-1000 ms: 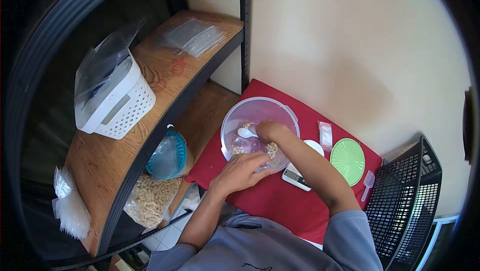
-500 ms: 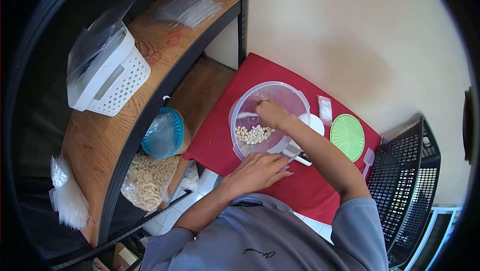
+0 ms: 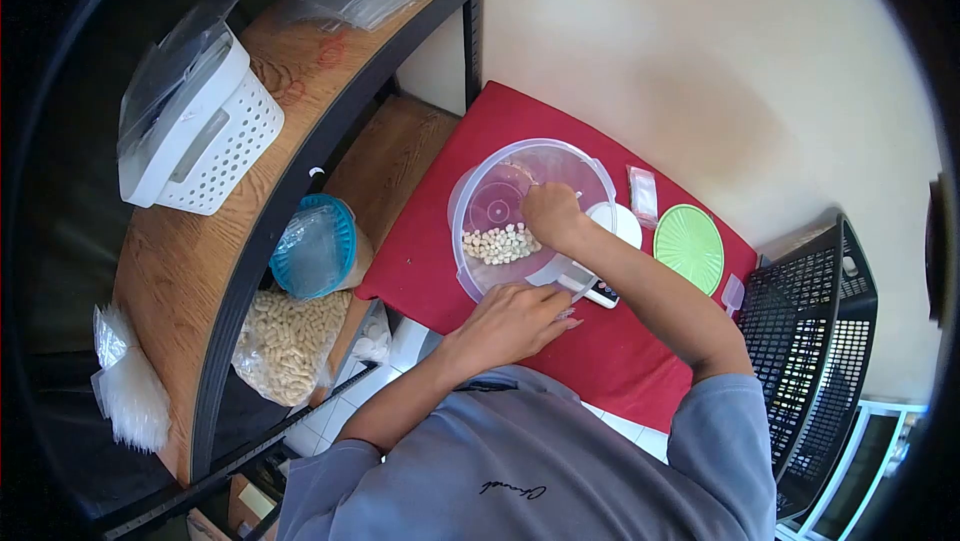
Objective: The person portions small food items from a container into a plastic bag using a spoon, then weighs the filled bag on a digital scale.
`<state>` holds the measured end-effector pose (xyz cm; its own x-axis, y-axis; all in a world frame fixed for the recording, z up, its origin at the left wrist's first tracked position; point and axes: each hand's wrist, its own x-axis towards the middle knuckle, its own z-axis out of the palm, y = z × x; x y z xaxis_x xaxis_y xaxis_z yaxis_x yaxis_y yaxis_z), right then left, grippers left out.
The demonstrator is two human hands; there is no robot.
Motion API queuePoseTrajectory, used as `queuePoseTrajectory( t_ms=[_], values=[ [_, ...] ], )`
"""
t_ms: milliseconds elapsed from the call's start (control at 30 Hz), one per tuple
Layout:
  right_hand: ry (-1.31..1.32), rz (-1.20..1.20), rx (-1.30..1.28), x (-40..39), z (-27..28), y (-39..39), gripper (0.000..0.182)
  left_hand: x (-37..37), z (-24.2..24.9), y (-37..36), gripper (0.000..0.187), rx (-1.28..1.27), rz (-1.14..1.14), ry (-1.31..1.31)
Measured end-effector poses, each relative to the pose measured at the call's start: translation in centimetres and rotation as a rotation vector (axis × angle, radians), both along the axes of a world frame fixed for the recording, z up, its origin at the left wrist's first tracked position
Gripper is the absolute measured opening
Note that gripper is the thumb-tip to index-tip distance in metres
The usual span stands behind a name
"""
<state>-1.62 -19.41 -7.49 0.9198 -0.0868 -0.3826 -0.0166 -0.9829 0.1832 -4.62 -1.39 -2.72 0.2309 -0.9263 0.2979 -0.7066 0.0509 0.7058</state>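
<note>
A large clear plastic tub [image 3: 462,203] leans with its mouth toward me on the red cloth. Small cream-coloured round pieces [image 3: 503,243] lie in a heap inside it. My left hand [image 3: 512,322] is closed at the tub's near rim, and a clear glint shows under its fingertips. Inside the tub, my right hand [image 3: 556,217] is closed just above the pieces; whatever its fingers hold is hidden. A white kitchen scale [image 3: 606,293] with a round white top stands to the right of the tub, partly behind my right forearm.
The red cloth [image 3: 620,361] covers the table. At right are a green lid [image 3: 689,250], a small clear packet [image 3: 643,197] and a black crate [image 3: 800,341]. The left shelf holds a white basket [image 3: 215,156]; below are a blue-lidded tub [image 3: 315,246] and a bag of pale snacks [image 3: 290,346].
My right hand has moved a little within the tub, and the white elongated thing beside its fingers no longer shows. My left hand stays at the rim. The whole view has shifted slightly.
</note>
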Motion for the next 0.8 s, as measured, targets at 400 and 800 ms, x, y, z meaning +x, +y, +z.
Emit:
queuePoseTrajectory(
  t_ms=[400, 800],
  values=[
    [0.089, 0.076, 0.648, 3.6, -1.6, -1.6, 0.020, 1.9, 0.3, 0.0, 0.022, 0.032, 0.095, 0.075],
    [-0.004, 0.141, 0.694, 7.4, 6.2, -3.6, 0.035, 4.9, 0.6, 0.2, 0.020, -0.091, 0.285, 0.148]
  ],
)
